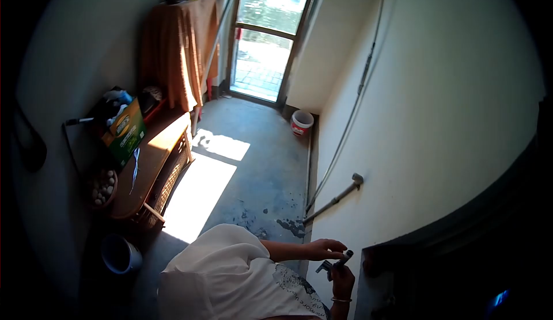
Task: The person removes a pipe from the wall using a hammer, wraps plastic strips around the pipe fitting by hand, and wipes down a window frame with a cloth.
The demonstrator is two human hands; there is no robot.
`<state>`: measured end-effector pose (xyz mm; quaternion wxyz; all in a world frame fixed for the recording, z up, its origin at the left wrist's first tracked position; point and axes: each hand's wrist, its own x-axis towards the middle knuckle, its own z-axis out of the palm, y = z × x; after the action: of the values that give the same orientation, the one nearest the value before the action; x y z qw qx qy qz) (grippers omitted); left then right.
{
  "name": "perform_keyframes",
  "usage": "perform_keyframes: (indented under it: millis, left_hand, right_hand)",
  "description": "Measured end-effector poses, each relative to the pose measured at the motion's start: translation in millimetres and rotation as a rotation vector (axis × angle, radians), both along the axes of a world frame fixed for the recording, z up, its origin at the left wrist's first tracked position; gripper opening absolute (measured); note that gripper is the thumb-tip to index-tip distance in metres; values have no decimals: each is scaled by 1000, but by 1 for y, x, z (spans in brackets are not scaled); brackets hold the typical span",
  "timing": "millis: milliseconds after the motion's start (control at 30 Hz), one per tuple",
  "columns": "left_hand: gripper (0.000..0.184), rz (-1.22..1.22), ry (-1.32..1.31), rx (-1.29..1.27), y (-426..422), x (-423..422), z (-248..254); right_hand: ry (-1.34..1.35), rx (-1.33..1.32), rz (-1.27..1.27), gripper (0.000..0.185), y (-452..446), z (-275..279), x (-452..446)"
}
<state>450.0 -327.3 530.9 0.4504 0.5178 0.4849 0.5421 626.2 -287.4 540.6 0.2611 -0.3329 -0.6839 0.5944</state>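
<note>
Near the bottom right, my right hand (344, 282), with a bracelet on its wrist, is closed around a small grey tap-like fitting (330, 267). The fitting has a short tube with a dark round end pointing up and a piece sticking out to the left. My left hand (324, 249) hovers just above it, fingers stretched out and apart. The fingertips are close to the tube's end; whether they touch it I cannot tell. Both hands are in front of my white printed shirt (224, 268), beside the right-hand wall.
A grey pipe (340, 199) juts along the right wall. A white-and-red bucket (301, 122) stands near the glass door (265, 44). On the left are a wooden bench (147, 173) with a green box (128, 133), a basket of round pale items (103, 189) and another bucket (121, 254).
</note>
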Motion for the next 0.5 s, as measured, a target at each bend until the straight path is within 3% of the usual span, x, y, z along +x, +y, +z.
perform_keyframes:
  millis: [67,300,400,500]
  left_hand:
    - [35,19,98,47,-17,-23,1]
    - [29,255,37,-22,-127,-109,25]
    - [31,525,-208,-40,-183,-141,16]
    - [33,744,-456,42,-245,-174,10]
  right_hand:
    - [-37,2,74,15,-12,7,-30]
    - [-168,187,372,22,-45,-6,-126]
    - [-158,144,552,26,-87,10,-184]
    - [41,-180,703,31,-121,0,-238]
